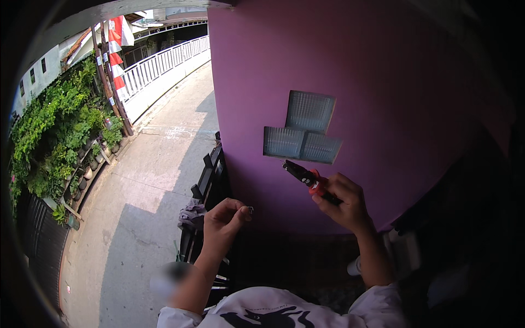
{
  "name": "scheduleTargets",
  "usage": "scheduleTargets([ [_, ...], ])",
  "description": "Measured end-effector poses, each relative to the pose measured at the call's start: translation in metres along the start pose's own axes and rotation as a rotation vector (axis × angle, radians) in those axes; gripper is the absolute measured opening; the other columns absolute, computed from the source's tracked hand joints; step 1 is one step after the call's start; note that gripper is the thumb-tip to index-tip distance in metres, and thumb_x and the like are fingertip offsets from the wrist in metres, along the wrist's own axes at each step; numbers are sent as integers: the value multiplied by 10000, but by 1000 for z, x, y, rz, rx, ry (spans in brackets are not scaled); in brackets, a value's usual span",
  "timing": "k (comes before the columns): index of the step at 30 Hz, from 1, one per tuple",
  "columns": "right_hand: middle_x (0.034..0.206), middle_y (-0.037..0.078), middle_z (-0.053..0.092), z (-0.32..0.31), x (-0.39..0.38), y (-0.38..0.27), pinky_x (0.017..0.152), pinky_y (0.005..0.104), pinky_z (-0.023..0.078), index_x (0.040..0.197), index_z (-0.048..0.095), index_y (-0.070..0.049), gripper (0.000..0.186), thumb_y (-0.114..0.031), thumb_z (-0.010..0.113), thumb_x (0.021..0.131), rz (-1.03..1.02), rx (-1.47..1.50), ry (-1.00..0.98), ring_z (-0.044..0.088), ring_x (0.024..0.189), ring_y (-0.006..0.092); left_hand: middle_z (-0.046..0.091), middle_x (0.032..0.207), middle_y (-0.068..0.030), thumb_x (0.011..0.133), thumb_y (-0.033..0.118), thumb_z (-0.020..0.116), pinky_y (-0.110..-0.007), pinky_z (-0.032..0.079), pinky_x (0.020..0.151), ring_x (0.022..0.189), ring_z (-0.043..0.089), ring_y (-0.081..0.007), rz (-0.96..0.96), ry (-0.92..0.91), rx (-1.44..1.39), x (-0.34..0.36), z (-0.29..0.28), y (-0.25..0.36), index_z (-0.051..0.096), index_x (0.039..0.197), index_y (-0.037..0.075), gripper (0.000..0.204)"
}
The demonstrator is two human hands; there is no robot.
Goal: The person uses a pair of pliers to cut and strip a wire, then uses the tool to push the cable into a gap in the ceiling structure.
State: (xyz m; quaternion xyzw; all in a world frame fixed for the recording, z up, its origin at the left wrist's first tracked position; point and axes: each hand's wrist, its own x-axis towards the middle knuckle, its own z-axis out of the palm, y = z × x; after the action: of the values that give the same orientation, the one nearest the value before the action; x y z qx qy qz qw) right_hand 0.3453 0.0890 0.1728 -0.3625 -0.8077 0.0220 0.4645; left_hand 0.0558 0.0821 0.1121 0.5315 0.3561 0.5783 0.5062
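Observation:
My right hand (350, 203) is wrapped around a pair of pliers (299, 173) with dark jaws and red-and-black handles. Their jaws point up and to the left, in front of the purple wall. Lower and to the left, my left hand (223, 218) is closed in a pinch. Between its thumb and forefinger sits a small shiny metal piece (250, 210), too small to tell its kind. The pliers and the metal piece are apart from each other.
Glass blocks (311, 131) are set in the purple wall (262, 65) ahead. A dark slatted fence (209, 177) with a cloth (191, 212) on it stands left of my left hand. Beyond it run a concrete lane (139, 202), plants (60, 147) and a white railing (164, 68).

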Motion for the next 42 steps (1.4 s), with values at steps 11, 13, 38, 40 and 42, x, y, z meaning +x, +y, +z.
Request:
scheduleTargets([
  [11,775,77,512,10,-33,-5,579,348,447,723,538,-35,329,-147,847,738,-21,7,-211,540,672,228,652,909,-30,916,68,711,-242,479,769,858,605,-89,102,-139,10,4,1,3,650,897,12,85],
  [13,771,81,513,9,-33,-4,586,361,447,715,536,-36,339,-165,849,734,-25,19,-250,543,683,234,654,908,-34,910,68,714,-243,478,771,853,606,-93,102,-129,25,4,0,1,650,891,12,87],
  [38,761,57,532,28,-22,-5,587,338,475,746,625,-42,284,-232,835,755,-18,31,-413,555,692,205,680,890,-104,822,41,731,-305,522,744,829,683,-209,356,-205,471,12,-18,4,667,887,9,96],
  [40,755,58,530,29,-20,-7,592,340,480,743,624,-42,290,-237,838,753,-34,-1,-425,559,694,204,677,885,-103,820,38,730,-303,519,740,823,680,-204,345,-206,448,12,-19,3,664,882,9,95],
  [42,760,61,530,31,-20,-7,597,344,484,739,620,-41,296,-240,838,755,-45,-6,-422,563,703,208,670,872,-98,803,28,729,-300,515,731,811,673,-196,361,-209,443,13,-20,2,657,873,7,103],
])
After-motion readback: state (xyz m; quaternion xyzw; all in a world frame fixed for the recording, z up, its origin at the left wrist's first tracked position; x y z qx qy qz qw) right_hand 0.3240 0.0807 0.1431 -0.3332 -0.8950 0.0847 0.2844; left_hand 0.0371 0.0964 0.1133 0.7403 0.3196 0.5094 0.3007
